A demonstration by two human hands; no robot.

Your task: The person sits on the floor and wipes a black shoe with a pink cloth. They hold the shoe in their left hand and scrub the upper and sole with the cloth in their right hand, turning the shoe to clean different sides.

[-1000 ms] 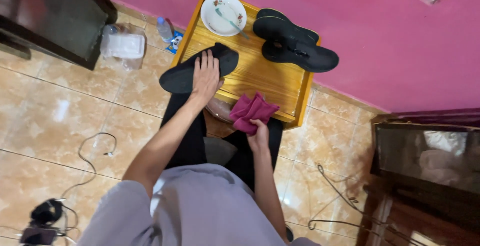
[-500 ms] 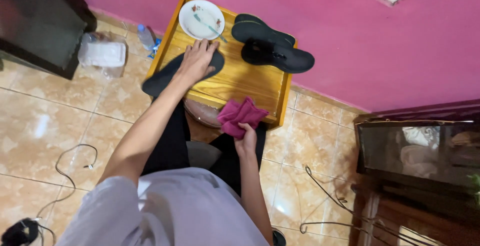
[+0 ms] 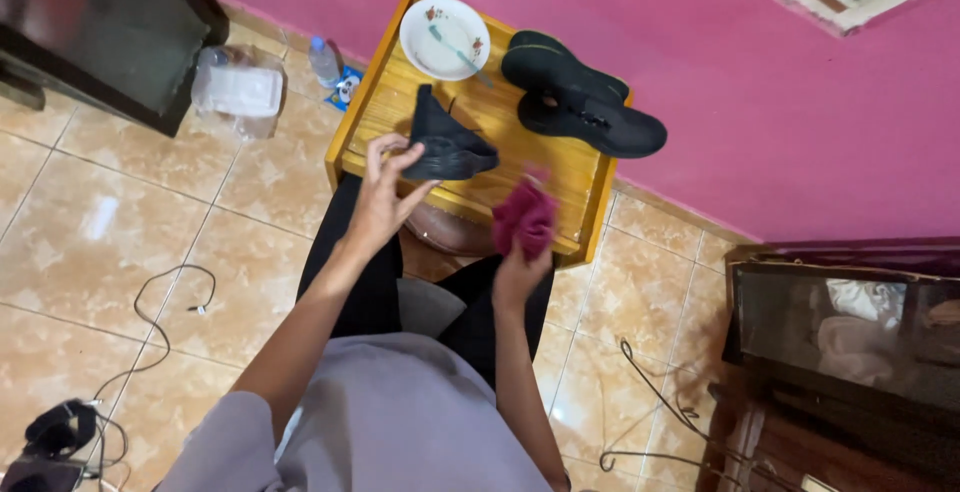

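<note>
My left hand (image 3: 385, 192) grips a black shoe (image 3: 443, 142) and holds it tilted up over the front of a small yellow wooden table (image 3: 500, 117). My right hand (image 3: 518, 264) is closed on a crumpled magenta cloth (image 3: 524, 217), raised just right of the shoe and apart from it. Two more black shoes (image 3: 580, 97) lie side by side at the table's back right. A white plate (image 3: 444, 38) with a utensil on it sits at the back left.
A pink wall (image 3: 700, 72) runs behind the table. A clear plastic container (image 3: 237, 92) and a water bottle (image 3: 322, 60) lie on the tiled floor to the left. Dark cabinets (image 3: 100, 22) stand at left, dark furniture (image 3: 840, 352) at right. Cables (image 3: 160, 302) trail on the floor.
The black shoe lay flat under my left hand; now that hand has lifted it off the table and tipped it up. My right hand has raised the magenta cloth toward it.
</note>
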